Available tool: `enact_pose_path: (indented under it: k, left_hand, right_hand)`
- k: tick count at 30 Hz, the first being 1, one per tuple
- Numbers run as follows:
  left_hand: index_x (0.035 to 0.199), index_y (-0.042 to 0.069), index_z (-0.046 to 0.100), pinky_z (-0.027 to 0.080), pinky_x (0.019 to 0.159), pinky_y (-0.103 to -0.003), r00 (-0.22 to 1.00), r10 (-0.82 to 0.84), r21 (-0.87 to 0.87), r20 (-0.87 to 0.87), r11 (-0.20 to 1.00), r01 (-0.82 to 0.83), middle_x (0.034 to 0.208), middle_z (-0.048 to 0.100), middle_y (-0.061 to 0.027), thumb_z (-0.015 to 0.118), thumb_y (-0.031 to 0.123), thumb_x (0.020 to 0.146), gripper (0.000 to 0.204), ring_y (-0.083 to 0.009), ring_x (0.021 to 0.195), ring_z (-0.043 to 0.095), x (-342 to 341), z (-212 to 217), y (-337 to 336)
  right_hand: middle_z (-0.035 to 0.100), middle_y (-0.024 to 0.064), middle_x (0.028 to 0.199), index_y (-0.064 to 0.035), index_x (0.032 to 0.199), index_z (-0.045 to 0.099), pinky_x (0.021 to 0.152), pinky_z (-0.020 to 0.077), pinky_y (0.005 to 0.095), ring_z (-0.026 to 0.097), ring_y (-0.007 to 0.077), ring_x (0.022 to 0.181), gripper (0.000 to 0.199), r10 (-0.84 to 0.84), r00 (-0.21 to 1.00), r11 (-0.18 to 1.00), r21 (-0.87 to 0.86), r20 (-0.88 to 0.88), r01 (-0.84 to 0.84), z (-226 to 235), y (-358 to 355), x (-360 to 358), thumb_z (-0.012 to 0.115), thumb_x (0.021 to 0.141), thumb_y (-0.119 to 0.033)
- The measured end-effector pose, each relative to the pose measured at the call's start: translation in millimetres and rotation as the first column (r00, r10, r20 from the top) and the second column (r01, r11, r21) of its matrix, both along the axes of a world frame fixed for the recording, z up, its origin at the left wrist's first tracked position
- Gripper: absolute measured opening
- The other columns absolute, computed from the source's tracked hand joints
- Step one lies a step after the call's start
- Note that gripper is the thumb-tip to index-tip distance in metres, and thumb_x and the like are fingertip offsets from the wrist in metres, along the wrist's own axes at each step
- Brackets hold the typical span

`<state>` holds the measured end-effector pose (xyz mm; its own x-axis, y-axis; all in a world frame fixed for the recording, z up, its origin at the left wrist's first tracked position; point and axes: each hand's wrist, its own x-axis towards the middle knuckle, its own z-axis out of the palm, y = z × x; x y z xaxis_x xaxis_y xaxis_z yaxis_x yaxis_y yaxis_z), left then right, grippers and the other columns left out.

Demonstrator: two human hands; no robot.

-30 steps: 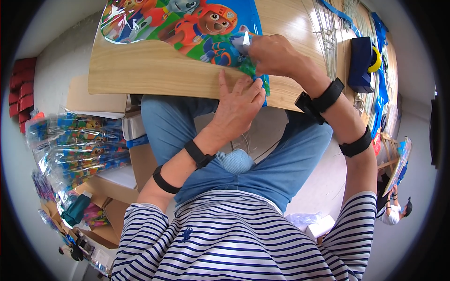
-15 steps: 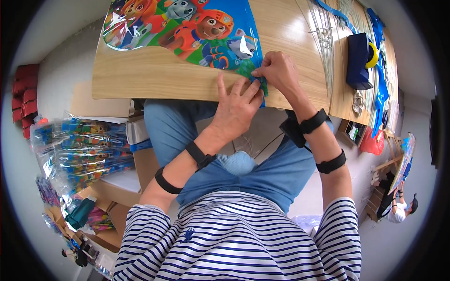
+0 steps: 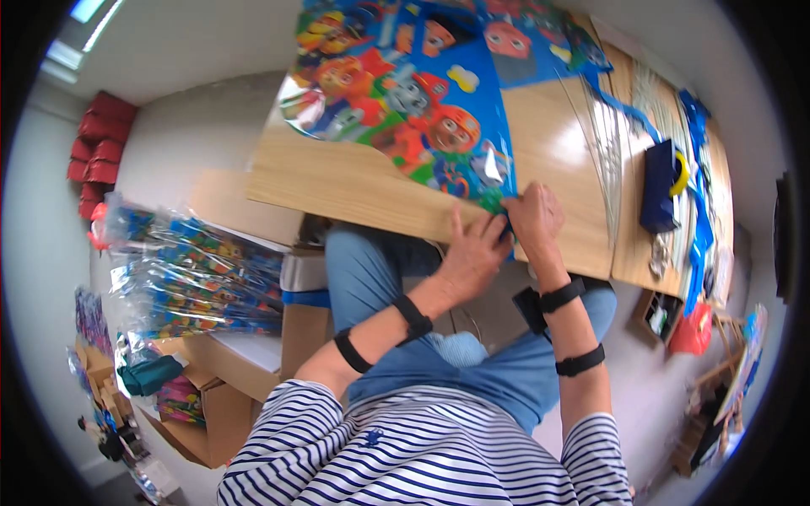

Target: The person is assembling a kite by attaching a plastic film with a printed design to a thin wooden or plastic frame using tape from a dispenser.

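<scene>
The wooden tabletop (image 3: 359, 184) spread out in front of you, its near edge just beyond your knees. On it lay the glossy blue printed film (image 3: 413, 88), covered in cartoon dogs, its wavy near edge running down toward the right to a corner by the tabletop's near edge. To your left, off the tabletop, a bundle of clear-wrapped printed pieces (image 3: 215, 282) rested on a cardboard box (image 3: 304, 337). A second printed piece (image 3: 548, 55) lay at the far right of the film. Right of that, thin pale rods (image 3: 605, 156) ran from far to near.

Your left hand (image 3: 474, 261) was palm down at the film's near right corner, its grip loosely spread; you could not tell whether it pinched the film. Your right hand (image 3: 537, 218) was just beside it, its grip curled nearly closed at the same corner; blur hid whether it held the edge. Farther right stood a dark blue tape dispenser (image 3: 658, 187) with a yellow roll (image 3: 682, 173). Smallest was the film's green tip (image 3: 492, 200), between your fingers.
</scene>
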<state>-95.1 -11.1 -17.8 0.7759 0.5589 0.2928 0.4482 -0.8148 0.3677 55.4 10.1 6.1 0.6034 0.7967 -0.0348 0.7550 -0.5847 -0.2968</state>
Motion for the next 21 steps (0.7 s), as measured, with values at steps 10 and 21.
enact_pose_path:
  k: [10,21]
  left_hand:
    - [0.127,0.004,0.057,0.015,0.109,-0.073,0.998,-0.059,-0.086,-0.031,0.995,0.057,0.131,0.05,-0.0143,0.075,0.025,0.074,0.06,-0.0298,0.129,0.045,-36.0,18.8,29.0]
    - [0.132,0.007,0.056,0.016,0.109,-0.071,0.823,0.521,0.149,-0.226,0.854,-0.499,0.15,0.042,-0.0136,0.061,0.049,0.088,0.061,-0.0302,0.142,0.034,-149.2,4.9,199.9]
  right_hand:
    - [0.068,0.0227,0.083,-0.0024,0.076,0.069,0.07,0.0522,0.0499,0.066,0.0411,0.08,0.014,0.137,0.99,0.978,0.163,-0.017,-0.132,-29.2,8.6,2.4,0.058,0.07,-0.006]
    - [0.066,0.0211,0.078,-0.0037,0.075,0.06,0.07,0.0497,0.0515,0.064,0.0422,0.078,0.005,0.052,0.979,0.991,0.11,0.197,-0.075,50.1,-52.0,114.3,0.057,0.074,-0.007]
